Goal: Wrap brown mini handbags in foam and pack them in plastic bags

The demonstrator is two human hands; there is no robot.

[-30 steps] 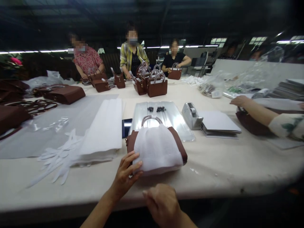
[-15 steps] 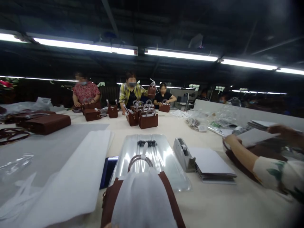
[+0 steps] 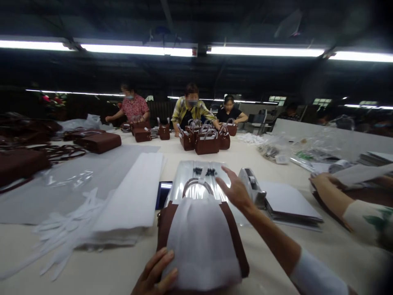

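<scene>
A brown handbag (image 3: 236, 237) lies in front of me, with white tissue paper (image 3: 199, 241) over its middle and its handle (image 3: 196, 180) pointing away. At its lower left edge, my left hand (image 3: 156, 272) grips the bag, fingers bent over the tissue. My right hand (image 3: 235, 190) reaches out beyond the bag's right side, fingers apart and nothing in them. Below its fingers lies a stack of clear plastic bags (image 3: 178, 180). Small dark items (image 3: 210, 171) sit on the stack.
Left are white paper sheets (image 3: 135, 196), white strips (image 3: 67, 225) and a dark phone (image 3: 163, 194). Right are a tape dispenser (image 3: 252, 186) and a stack of cards (image 3: 291, 200). A co-worker's arm (image 3: 334, 192) handles another bag. Several brown bags (image 3: 207, 145) and people are beyond.
My right hand has come into view over the plastic bags. More of my left hand shows on the handbag. The view has swung left, and a co-worker opposite has lowered a bag.
</scene>
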